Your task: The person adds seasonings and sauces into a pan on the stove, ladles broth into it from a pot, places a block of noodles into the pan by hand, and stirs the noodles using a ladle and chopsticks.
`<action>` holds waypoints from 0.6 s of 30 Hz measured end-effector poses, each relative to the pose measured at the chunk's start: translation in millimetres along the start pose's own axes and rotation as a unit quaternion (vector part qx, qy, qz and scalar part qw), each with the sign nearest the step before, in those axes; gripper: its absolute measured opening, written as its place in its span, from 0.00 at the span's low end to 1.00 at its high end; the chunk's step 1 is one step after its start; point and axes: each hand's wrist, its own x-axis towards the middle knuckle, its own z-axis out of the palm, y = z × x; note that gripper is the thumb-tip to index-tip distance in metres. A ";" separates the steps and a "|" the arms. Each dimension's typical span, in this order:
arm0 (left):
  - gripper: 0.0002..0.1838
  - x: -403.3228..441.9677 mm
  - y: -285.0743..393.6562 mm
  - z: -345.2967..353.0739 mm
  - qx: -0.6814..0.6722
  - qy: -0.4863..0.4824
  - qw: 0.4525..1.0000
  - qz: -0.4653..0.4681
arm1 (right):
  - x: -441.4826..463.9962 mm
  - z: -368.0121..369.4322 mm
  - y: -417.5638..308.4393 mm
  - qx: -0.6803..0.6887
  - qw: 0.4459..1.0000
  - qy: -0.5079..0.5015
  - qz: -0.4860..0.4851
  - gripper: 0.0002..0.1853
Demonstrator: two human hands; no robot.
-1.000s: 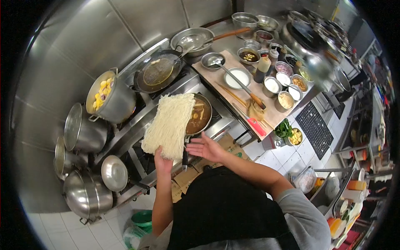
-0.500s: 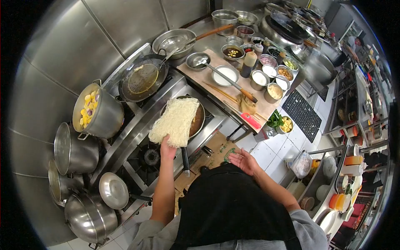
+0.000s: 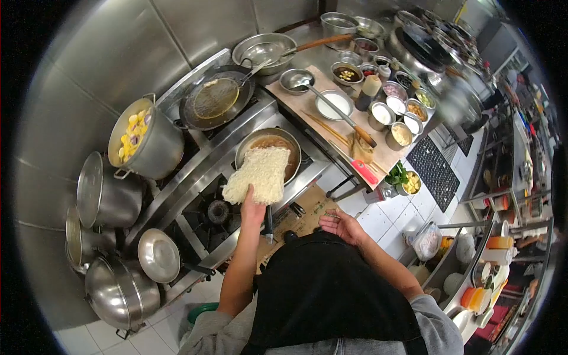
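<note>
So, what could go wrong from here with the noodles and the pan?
Only the left hand holds the noodles, so they might slip and splash the brown liquid in the pan. Part of them reaches past the rim, so strands could perhaps drop onto the stove. The handle points toward the apron and might get bumped.

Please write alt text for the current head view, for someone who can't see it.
A person's left hand holds a pale block of noodles by its near edge, partly over a pan of brown liquid on a stove. The right hand is open, apart from the noodles. Beyond are a dark wok and bowls of ingredients.
</note>
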 end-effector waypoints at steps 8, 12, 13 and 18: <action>0.33 -43.2 2.8 6.7 0.017 0.064 0.993 -0.102 | 5.6 -7.3 1.6 -0.019 0.999 -0.020 0.027 0.29; 0.36 -53.2 -1.6 -13.7 0.014 0.058 0.987 -0.146 | 2.4 -10.8 3.2 -0.035 0.999 -0.007 0.035 0.28; 0.36 -53.0 -4.0 -20.7 0.011 0.051 0.987 -0.151 | 2.7 -11.4 3.5 -0.040 0.999 -0.005 0.036 0.28; 0.39 -59.1 -13.6 -27.6 0.037 0.041 0.988 -0.146 | 1.3 -15.7 6.3 -0.037 0.999 -0.003 0.035 0.29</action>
